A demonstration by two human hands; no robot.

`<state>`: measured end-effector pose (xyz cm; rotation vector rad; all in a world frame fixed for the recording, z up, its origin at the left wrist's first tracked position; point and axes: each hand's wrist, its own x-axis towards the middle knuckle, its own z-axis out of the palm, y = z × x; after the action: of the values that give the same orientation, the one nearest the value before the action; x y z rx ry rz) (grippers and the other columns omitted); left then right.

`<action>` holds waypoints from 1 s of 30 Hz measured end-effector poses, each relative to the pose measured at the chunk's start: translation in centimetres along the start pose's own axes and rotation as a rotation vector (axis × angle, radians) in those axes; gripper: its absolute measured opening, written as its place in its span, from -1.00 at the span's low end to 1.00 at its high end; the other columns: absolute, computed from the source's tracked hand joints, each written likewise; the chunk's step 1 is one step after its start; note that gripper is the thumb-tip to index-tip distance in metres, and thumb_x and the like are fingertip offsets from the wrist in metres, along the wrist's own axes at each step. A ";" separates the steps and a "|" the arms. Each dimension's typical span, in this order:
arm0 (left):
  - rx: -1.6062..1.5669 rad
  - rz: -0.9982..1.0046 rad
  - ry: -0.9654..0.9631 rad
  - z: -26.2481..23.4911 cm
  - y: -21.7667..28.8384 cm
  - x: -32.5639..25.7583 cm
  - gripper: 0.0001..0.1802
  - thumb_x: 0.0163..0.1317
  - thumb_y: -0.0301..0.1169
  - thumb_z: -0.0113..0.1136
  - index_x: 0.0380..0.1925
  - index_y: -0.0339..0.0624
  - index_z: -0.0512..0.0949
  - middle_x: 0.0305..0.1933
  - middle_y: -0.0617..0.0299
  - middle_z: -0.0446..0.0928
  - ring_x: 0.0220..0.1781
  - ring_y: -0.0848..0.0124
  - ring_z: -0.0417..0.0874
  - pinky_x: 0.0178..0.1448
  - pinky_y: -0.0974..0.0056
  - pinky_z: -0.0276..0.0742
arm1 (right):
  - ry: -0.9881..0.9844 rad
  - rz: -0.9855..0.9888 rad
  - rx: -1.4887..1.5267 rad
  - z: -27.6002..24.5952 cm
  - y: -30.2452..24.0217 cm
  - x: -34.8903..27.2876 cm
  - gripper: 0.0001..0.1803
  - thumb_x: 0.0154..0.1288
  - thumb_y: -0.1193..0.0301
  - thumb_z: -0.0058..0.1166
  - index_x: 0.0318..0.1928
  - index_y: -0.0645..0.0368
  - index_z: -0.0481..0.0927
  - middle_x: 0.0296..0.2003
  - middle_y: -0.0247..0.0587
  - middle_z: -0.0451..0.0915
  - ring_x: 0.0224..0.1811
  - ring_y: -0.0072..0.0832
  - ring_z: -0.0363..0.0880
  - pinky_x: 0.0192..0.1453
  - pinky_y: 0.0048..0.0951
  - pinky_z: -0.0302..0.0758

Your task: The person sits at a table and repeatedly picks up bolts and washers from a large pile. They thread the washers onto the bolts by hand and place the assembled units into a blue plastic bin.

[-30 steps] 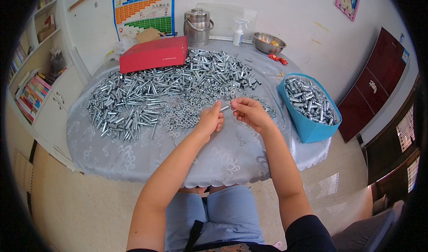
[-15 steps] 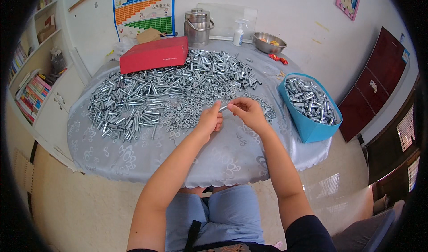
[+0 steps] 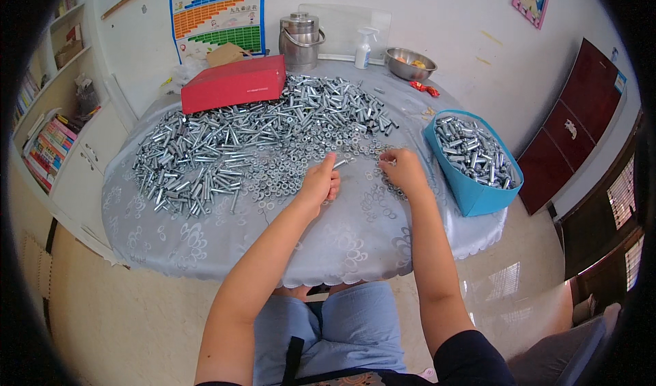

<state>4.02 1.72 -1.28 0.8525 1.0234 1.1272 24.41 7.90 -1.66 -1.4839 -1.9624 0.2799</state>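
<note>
My left hand (image 3: 320, 183) is closed around a silver bolt (image 3: 339, 162) whose end pokes out past the fingers, above the round table. My right hand (image 3: 403, 171) rests on the tablecloth among loose washers (image 3: 374, 201), fingertips pinched at a small washer. A big heap of silver bolts (image 3: 225, 147) covers the far left and middle of the table. Scattered washers (image 3: 294, 174) lie in front of that heap, near both hands. To the right stands a blue bin (image 3: 478, 195) filled with finished bolts.
A red box (image 3: 232, 84) lies at the back left of the table (image 3: 342, 249). Behind it stand a metal pot (image 3: 299, 39), a spray bottle (image 3: 364, 47) and a steel bowl (image 3: 408, 63). Shelves stand at left, a dark red cabinet (image 3: 581, 126) at right.
My right hand has moved slightly right and down onto the washers, apart from the left hand. The left hand stays in place holding the bolt.
</note>
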 end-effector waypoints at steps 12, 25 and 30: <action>-0.009 0.027 0.025 -0.2 -0.4 0.4 -0.49 0.22 0.08 -0.14 -0.75 0.03 0.12 -0.76 0.44 0.12 -0.72 0.60 0.14 -0.65 0.46 0.10 | -0.039 -0.019 -0.147 1.3 0.2 0.0 -0.79 -0.02 0.39 0.12 -0.29 0.04 0.61 -0.24 -0.02 0.48 -0.10 -0.11 0.38 0.00 -0.22 0.35; 0.023 0.019 0.024 -0.1 -0.3 0.2 -0.51 0.22 0.06 -0.14 -0.72 0.01 0.11 -0.74 0.43 0.13 -0.71 0.58 0.16 -0.63 0.46 0.13 | 0.145 -0.187 -0.167 1.5 0.1 -0.1 -0.85 -0.03 0.50 0.14 -0.38 0.23 0.51 -0.34 -0.04 0.49 -0.20 -0.15 0.43 -0.11 -0.27 0.39; 0.012 0.016 0.009 -0.1 -0.1 0.1 -0.52 0.23 0.06 -0.15 -0.71 0.01 0.12 -0.74 0.43 0.12 -0.70 0.58 0.17 -0.63 0.45 0.13 | 0.111 -0.021 0.574 0.8 -1.6 0.7 -0.82 0.04 0.47 0.16 -0.33 0.28 0.53 -0.48 -0.25 0.54 -0.44 -0.47 0.49 -0.35 -0.50 0.40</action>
<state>3.93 1.85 -1.42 0.8671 1.0327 1.1404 22.57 8.16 -1.12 -1.0761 -1.6215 0.6727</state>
